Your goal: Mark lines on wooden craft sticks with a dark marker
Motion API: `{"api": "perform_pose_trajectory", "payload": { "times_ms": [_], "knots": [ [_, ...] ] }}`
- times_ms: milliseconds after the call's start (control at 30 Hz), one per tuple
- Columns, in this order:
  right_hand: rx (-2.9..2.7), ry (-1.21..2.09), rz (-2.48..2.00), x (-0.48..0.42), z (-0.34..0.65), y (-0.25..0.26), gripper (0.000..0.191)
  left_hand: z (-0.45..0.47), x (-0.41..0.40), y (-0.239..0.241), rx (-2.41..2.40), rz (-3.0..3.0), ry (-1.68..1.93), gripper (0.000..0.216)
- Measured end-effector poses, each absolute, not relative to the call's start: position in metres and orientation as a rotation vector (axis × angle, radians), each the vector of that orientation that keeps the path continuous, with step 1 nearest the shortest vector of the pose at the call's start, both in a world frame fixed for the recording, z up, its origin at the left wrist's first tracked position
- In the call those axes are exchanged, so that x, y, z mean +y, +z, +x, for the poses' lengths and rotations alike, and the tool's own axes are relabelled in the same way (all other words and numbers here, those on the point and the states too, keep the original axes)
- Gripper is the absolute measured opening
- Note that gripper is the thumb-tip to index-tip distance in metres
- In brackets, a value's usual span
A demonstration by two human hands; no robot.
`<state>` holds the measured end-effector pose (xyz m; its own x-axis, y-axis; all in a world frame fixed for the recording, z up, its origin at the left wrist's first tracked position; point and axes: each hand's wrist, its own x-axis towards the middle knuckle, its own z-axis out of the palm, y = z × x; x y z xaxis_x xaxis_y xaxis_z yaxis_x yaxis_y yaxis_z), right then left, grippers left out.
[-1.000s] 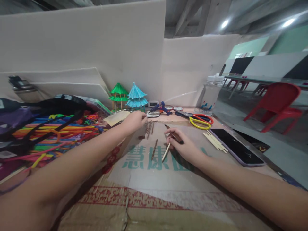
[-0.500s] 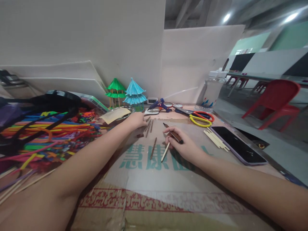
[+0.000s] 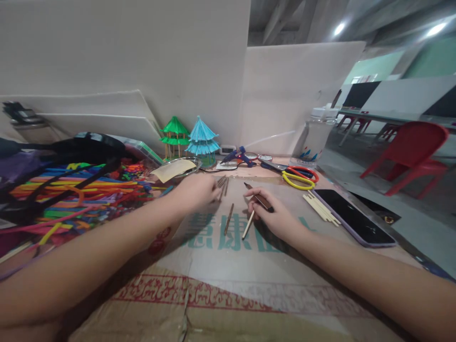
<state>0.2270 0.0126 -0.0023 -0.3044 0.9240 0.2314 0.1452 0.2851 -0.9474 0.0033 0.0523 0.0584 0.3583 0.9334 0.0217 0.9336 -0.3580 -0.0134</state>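
Note:
My right hand [image 3: 274, 214] rests on the cardboard sheet [image 3: 228, 280] with its fingers closed on a brown pen [image 3: 259, 199] and a pale wooden stick [image 3: 247, 224] that pokes out below the fingers. My left hand [image 3: 197, 190] is motion-blurred beside a small heap of brown sticks [image 3: 223, 184]; its fingers cannot be read. A single brown stick [image 3: 228, 219] lies between the two hands.
A pile of coloured pipe cleaners [image 3: 78, 194] and a black bag [image 3: 85, 147] fill the left. Green [image 3: 174, 135] and blue [image 3: 202, 140] paper pagodas, a glue gun [image 3: 237, 156], scissors [image 3: 297, 175], pale sticks [image 3: 318, 206], a phone [image 3: 352, 216] and a bottle [image 3: 318, 135] lie behind and right.
My left hand has drawn back toward me and slightly down from the brown sticks and is now blurred. My right hand has stayed put with the pen.

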Motion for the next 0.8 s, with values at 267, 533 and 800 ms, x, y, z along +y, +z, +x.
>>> {"api": "perform_pose_trajectory", "payload": {
  "times_ms": [267,533,800],
  "knots": [
    [-1.677,1.107,-1.009,0.013,0.226,-0.002,0.022,0.013,-0.014,0.021,-1.418,-2.778,-0.171,0.033],
    [-1.688,1.113,-1.012,0.012,0.227,-0.001,0.021,0.019,-0.005,0.021,-1.426,-2.745,-0.07,0.026],
    [-1.702,1.105,-1.007,0.012,0.227,-0.001,0.02,0.012,-0.003,0.027,-1.502,-2.725,-0.069,0.028]
  ]
}}
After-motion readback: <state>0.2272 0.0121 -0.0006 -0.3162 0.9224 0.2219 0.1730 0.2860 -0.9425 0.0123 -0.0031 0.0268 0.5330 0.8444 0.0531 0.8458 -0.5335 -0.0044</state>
